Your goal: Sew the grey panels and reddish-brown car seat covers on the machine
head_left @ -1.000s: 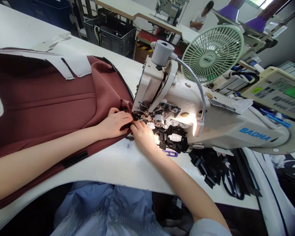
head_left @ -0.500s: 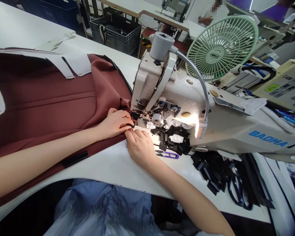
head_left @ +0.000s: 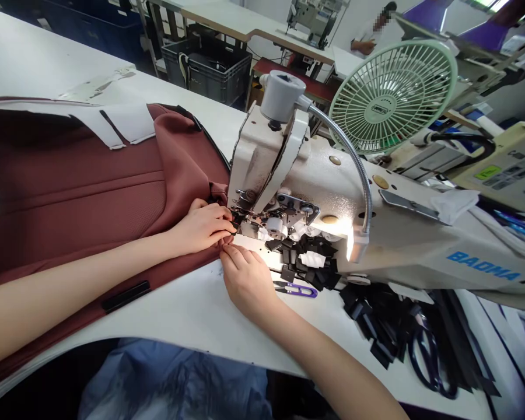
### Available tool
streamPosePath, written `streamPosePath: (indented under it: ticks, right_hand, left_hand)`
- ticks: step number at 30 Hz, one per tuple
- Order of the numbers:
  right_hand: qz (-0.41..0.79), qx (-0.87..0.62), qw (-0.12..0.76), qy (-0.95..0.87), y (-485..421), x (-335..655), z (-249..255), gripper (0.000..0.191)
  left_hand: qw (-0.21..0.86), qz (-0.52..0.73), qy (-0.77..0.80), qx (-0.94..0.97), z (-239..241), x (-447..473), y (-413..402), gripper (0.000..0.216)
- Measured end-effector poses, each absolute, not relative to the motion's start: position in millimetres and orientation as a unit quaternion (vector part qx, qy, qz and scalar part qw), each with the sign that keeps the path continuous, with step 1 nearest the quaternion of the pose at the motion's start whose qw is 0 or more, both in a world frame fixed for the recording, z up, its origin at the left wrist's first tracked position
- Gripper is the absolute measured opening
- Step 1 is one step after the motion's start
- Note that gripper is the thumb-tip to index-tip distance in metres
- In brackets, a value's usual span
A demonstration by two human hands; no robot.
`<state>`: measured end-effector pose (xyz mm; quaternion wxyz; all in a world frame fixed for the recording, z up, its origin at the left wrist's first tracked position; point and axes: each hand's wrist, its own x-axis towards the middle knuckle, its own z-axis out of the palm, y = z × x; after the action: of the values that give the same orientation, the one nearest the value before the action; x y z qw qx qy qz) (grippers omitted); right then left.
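A maroon fabric cover (head_left: pixel 91 221) with white and black edging lies on the white table, its right end bunched at the sewing machine's presser foot (head_left: pixel 240 217). My left hand (head_left: pixel 205 227) rests on the cover with fingers bent and tips together, gripping its edge beside the needle area. Under those fingertips shows a small black piece (head_left: pixel 235 224), partly hidden. Just nearer to me, my right hand (head_left: pixel 249 280) is closed, its thumb and fingertips pinching the cover's front edge. The sewing machine (head_left: pixel 297 169) stands directly beyond both hands, its lamp lit.
Purple thread snips (head_left: pixel 298 289) lie right of my right hand. Behind them are black tabs (head_left: pixel 291 271) and white bobbins. More black pieces (head_left: pixel 371 321) and dark-handled scissors (head_left: pixel 429 361) lie farther right. A green fan (head_left: pixel 389 99) stands behind the machine; a person (head_left: pixel 367 44) sits beyond.
The view has tilted slightly, so the machine and table appear a little lower. Both hands keep their hold on the cover's edge by the presser foot.
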<state>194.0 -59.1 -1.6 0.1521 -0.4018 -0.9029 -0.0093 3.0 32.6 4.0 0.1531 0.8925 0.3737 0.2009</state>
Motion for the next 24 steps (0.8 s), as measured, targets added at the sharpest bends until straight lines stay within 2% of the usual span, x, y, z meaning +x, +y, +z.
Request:
streamPosePath:
  ticks: [6,14,24]
  right_hand:
    - [-0.032,-0.419,0.145,-0.896,-43.1,193.9,5.2,0.03]
    - [-0.014,-0.461,0.123,-0.879,-35.6,194.4,7.8,0.034]
    - [-0.026,-0.448,0.16,-0.879,-42.6,191.7,5.0,0.032]
  left_hand:
    - [0.151,0.196,0.4,0.883,4.0,8.2,57.4,0.011]
    - [0.136,0.219,0.415,0.873,-1.0,12.8,71.3,0.009]
    - [0.144,0.212,0.416,0.873,1.1,13.3,59.8,0.007]
